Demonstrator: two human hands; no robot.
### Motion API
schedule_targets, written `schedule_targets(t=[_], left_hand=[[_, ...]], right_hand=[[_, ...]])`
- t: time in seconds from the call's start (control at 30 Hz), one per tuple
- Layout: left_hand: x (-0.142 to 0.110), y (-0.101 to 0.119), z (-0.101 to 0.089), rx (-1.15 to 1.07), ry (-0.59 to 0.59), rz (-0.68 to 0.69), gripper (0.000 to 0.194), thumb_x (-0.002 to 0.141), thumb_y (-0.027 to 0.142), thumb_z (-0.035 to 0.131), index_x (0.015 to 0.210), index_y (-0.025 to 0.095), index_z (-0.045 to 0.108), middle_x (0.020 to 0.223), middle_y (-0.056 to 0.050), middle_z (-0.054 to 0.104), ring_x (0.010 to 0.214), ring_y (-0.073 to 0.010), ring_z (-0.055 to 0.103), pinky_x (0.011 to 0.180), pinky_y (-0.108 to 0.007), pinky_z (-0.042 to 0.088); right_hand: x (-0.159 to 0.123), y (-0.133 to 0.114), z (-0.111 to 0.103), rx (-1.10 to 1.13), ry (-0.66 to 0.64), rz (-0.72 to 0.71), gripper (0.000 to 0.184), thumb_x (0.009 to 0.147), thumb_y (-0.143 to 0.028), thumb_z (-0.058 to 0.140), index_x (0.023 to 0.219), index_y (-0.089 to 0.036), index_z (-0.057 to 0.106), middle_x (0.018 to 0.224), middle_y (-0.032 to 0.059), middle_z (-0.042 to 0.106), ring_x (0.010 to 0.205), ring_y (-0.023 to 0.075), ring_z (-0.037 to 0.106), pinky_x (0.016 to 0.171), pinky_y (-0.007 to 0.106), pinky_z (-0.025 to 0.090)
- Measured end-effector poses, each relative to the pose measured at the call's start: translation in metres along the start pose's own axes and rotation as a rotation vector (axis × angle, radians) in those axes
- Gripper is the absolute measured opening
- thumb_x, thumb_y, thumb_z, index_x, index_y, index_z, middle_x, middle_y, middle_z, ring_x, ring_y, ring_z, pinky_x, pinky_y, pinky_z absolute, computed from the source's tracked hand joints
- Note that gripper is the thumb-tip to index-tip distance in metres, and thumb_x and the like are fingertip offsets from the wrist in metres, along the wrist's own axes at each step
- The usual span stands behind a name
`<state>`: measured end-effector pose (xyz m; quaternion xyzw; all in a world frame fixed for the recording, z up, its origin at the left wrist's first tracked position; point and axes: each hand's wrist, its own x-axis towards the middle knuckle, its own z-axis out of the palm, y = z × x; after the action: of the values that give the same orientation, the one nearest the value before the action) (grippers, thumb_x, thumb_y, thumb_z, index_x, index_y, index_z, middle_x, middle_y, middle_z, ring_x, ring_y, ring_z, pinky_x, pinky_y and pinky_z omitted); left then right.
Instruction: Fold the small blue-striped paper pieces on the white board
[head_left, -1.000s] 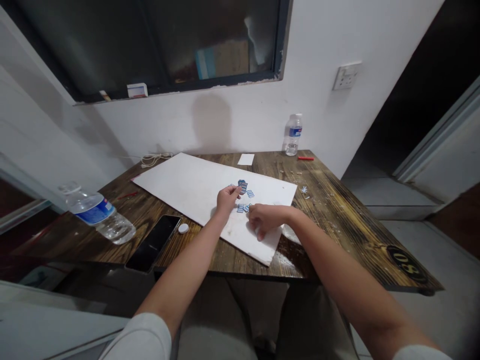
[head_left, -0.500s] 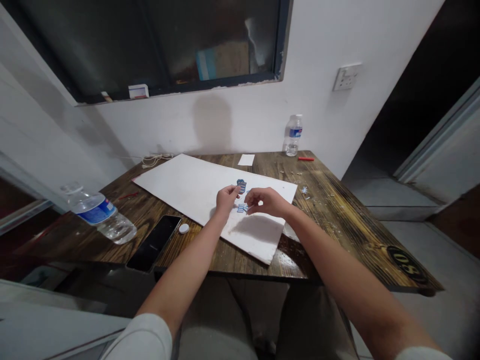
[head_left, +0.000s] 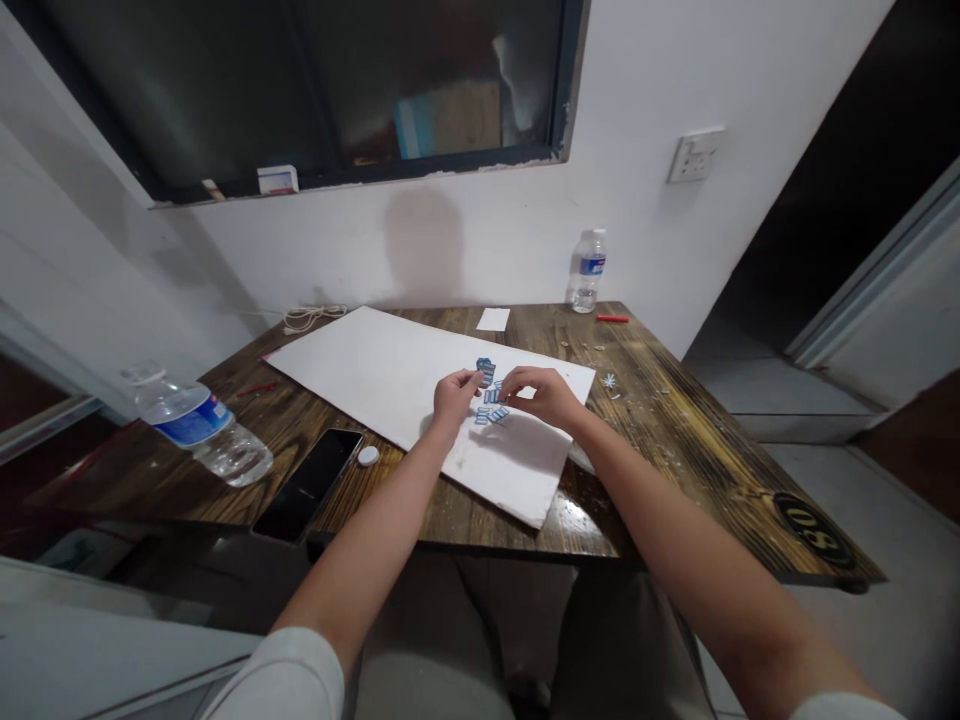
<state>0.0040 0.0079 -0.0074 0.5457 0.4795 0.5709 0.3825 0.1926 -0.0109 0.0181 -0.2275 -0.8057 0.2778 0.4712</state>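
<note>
My left hand (head_left: 456, 398) is closed, pinching a small stack of dark blue and grey striped pieces (head_left: 486, 374) between thumb and fingers. Several small blue-and-white striped cut-outs (head_left: 492, 414) lie together on the white board (head_left: 405, 375), just under and between my hands. Close on the right, my right hand (head_left: 547, 395) hovers over these cut-outs with its fingers curled and the tips pinched together. Whatever its fingertips hold, if anything, is too small to make out.
A water bottle (head_left: 202, 425), a black phone (head_left: 309, 485) and a white bottle cap (head_left: 368, 456) are on the left. Towards the wall are a cable (head_left: 315, 317), a paper slip (head_left: 493, 319), another bottle (head_left: 589, 270) and a red pen (head_left: 612, 318). A white star-shaped cut-out (head_left: 610, 381) lies right.
My right hand has risen slightly and shifted right, uncovering more of the striped cut-outs on the board. My left hand stays nearly in place with its stack.
</note>
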Motion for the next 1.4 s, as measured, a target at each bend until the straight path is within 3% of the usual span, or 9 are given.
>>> schedule_targets(t=[0.17, 0.27, 0.4, 0.67, 0.77, 0.87, 1.1, 1.2, 1.4], left_hand=[[-0.002, 0.003, 0.002, 0.004, -0.001, -0.007, 0.022, 0.069, 0.039, 0.07, 0.069, 0.017, 0.071, 0.059, -0.001, 0.064, 0.054, -0.0119, 0.052, 0.058, -0.026, 0.041], [-0.005, 0.006, 0.004, -0.019, -0.026, -0.015, 0.023, 0.068, 0.039, 0.072, 0.069, 0.017, 0.071, 0.062, -0.003, 0.066, 0.055, -0.0122, 0.053, 0.059, -0.027, 0.042], [-0.009, 0.009, 0.006, -0.052, -0.063, -0.009, 0.025, 0.068, 0.041, 0.073, 0.071, 0.016, 0.072, 0.061, -0.003, 0.065, 0.055, -0.0119, 0.053, 0.059, -0.027, 0.042], [-0.012, 0.009, 0.008, -0.06, -0.112, 0.015, 0.028, 0.069, 0.043, 0.074, 0.071, 0.016, 0.072, 0.059, -0.003, 0.064, 0.058, -0.0127, 0.055, 0.06, -0.026, 0.041], [-0.012, 0.009, 0.008, -0.078, -0.108, 0.01, 0.031, 0.067, 0.045, 0.075, 0.072, 0.015, 0.071, 0.062, -0.003, 0.066, 0.061, -0.0138, 0.059, 0.062, -0.027, 0.043], [-0.012, 0.01, 0.009, -0.096, -0.112, -0.006, 0.033, 0.066, 0.047, 0.075, 0.072, 0.015, 0.071, 0.063, -0.004, 0.067, 0.062, -0.015, 0.061, 0.064, -0.028, 0.044], [-0.016, 0.016, 0.009, -0.046, -0.171, 0.019, 0.031, 0.066, 0.046, 0.076, 0.07, 0.016, 0.071, 0.063, -0.004, 0.067, 0.063, -0.0151, 0.059, 0.064, -0.029, 0.044], [-0.012, 0.014, 0.008, -0.075, -0.058, 0.02, 0.031, 0.067, 0.045, 0.075, 0.077, 0.016, 0.071, 0.065, -0.003, 0.067, 0.062, -0.0144, 0.059, 0.065, -0.028, 0.044], [0.008, -0.003, -0.01, -0.16, 0.395, 0.042, 0.028, 0.076, 0.044, 0.064, 0.08, 0.017, 0.063, 0.074, -0.003, 0.067, 0.072, -0.0138, 0.062, 0.073, -0.026, 0.046]], right_hand=[[0.0, -0.001, 0.003, -0.014, 0.128, 0.165, 0.032, 0.069, -0.052, 0.077, 0.083, -0.023, 0.075, 0.089, 0.0069, 0.071, 0.077, 0.0185, 0.064, 0.075, 0.034, 0.052], [0.0, 0.001, 0.01, 0.043, 0.333, 0.291, 0.033, 0.069, -0.053, 0.075, 0.076, -0.021, 0.073, 0.079, 0.0061, 0.071, 0.074, 0.0197, 0.064, 0.072, 0.035, 0.052], [0.0, 0.004, 0.023, 0.249, 0.554, 0.427, 0.042, 0.062, -0.047, 0.08, 0.091, -0.018, 0.071, 0.069, 0.0021, 0.068, 0.063, 0.0163, 0.061, 0.063, 0.032, 0.05], [0.0, 0.005, 0.043, 0.405, 0.676, 0.558, 0.035, 0.06, -0.045, 0.08, 0.066, -0.018, 0.06, 0.059, -0.0017, 0.059, 0.055, 0.0117, 0.054, 0.057, 0.027, 0.045], [0.001, 0.003, 0.048, 0.451, 0.7, 0.565, 0.037, 0.063, -0.048, 0.076, 0.064, -0.02, 0.052, 0.053, -0.0041, 0.053, 0.051, 0.0109, 0.049, 0.053, 0.027, 0.043], [0.001, -0.002, 0.052, 0.494, 0.696, 0.564, 0.038, 0.064, -0.05, 0.074, 0.068, -0.021, 0.051, 0.056, -0.0027, 0.057, 0.053, 0.0124, 0.052, 0.056, 0.029, 0.046], [0.0, -0.004, 0.048, 0.291, 0.606, 0.577, 0.041, 0.067, -0.054, 0.072, 0.061, -0.022, 0.047, 0.051, -0.0044, 0.048, 0.049, 0.0115, 0.044, 0.052, 0.027, 0.038], [0.002, 0.0, 0.04, 0.274, 0.573, 0.561, 0.041, 0.07, -0.06, 0.066, 0.065, -0.021, 0.052, 0.056, -0.0031, 0.049, 0.052, 0.0119, 0.044, 0.054, 0.027, 0.039], [0.003, 0.01, 0.02, 0.261, 0.716, 0.539, 0.034, 0.076, -0.053, 0.059, 0.076, -0.02, 0.057, 0.07, 0.0002, 0.054, 0.061, 0.0125, 0.049, 0.063, 0.028, 0.044]])
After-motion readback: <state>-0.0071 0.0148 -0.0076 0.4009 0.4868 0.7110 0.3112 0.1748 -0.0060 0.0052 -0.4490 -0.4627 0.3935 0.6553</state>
